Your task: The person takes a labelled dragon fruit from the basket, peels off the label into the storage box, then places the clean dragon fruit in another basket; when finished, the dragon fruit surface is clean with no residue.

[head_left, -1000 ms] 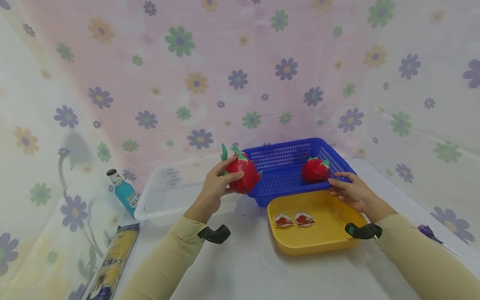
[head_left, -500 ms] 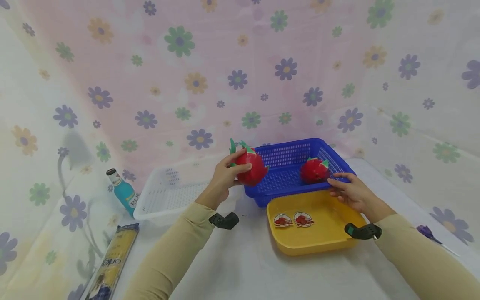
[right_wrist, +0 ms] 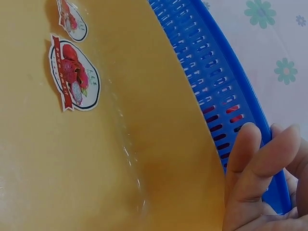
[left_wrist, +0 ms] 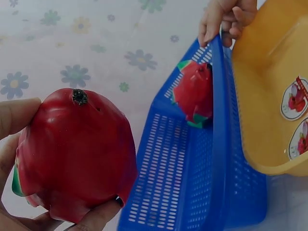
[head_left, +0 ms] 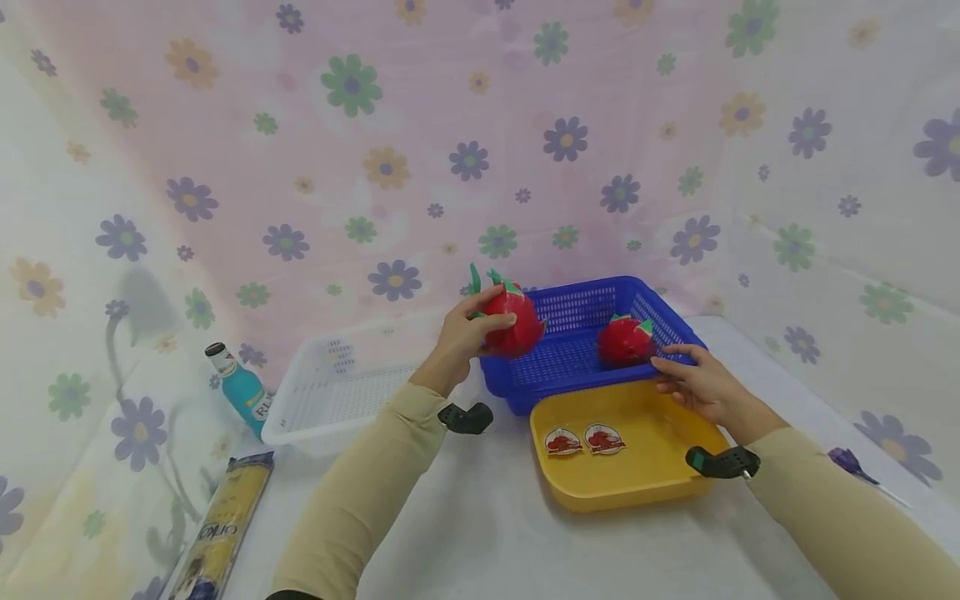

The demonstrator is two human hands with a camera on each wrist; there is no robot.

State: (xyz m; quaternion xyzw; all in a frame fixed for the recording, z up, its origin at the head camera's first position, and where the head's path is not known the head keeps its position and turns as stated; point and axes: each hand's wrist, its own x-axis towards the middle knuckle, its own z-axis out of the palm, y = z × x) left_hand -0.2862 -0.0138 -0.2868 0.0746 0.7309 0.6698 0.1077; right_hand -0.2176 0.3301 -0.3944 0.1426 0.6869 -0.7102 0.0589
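A red dragon fruit (head_left: 519, 327) with green leaf tips is held up in my left hand (head_left: 463, 340), thumb and fingers round it, at the left end of the blue basket (head_left: 581, 382). The left wrist view shows this dragon fruit (left_wrist: 79, 154) large, its dark stem end up. My right hand (head_left: 703, 385) pinches the basket's front rim near the right corner; in the right wrist view its fingers (right_wrist: 250, 163) lie on both sides of the rim. A second dragon fruit (head_left: 624, 343) lies inside the basket, near that hand.
A yellow tray (head_left: 633, 471) with two round dragon fruit stickers (head_left: 604, 439) stands before the blue basket. On the left are a white basket (head_left: 330, 429), a blue bottle (head_left: 243, 393) and a yellow packet (head_left: 225, 525). A purple item (head_left: 847, 461) lies far right.
My left hand has carried the dragon fruit rightward and slightly up, to the left end of the blue basket. The right hand keeps its hold on the rim.
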